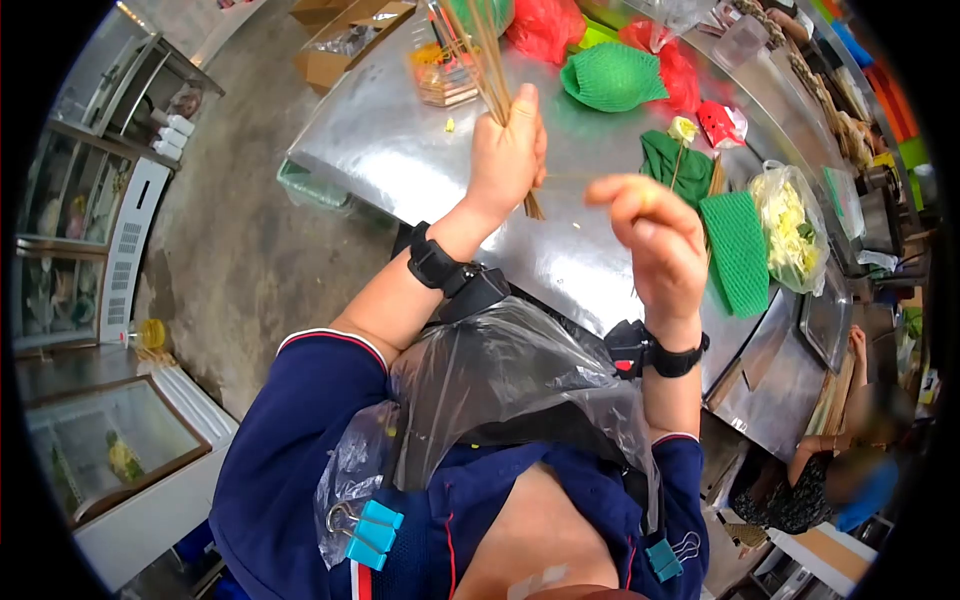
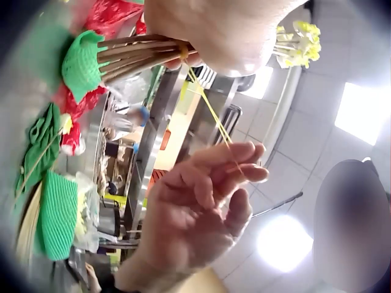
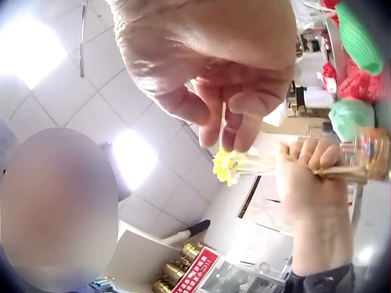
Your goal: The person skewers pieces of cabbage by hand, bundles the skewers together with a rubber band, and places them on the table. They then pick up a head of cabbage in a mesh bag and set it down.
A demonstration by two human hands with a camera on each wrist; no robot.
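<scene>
My left hand grips a bundle of thin brown sticks. Pale yellow flowers show on the other side of this hand in the left wrist view. A yellow rubber band is looped round the sticks beside the left hand and stretches out to my right hand. The right hand's bent fingers hold the band's far end, apart from the bundle. The right wrist view shows the yellow flowers beyond the right hand's fingertips.
On the metal table lie green foam netting, a green cloth, a single flower, a bag of yellow flowers and red bags. A container of tools stands beyond the left hand. Another person is at right.
</scene>
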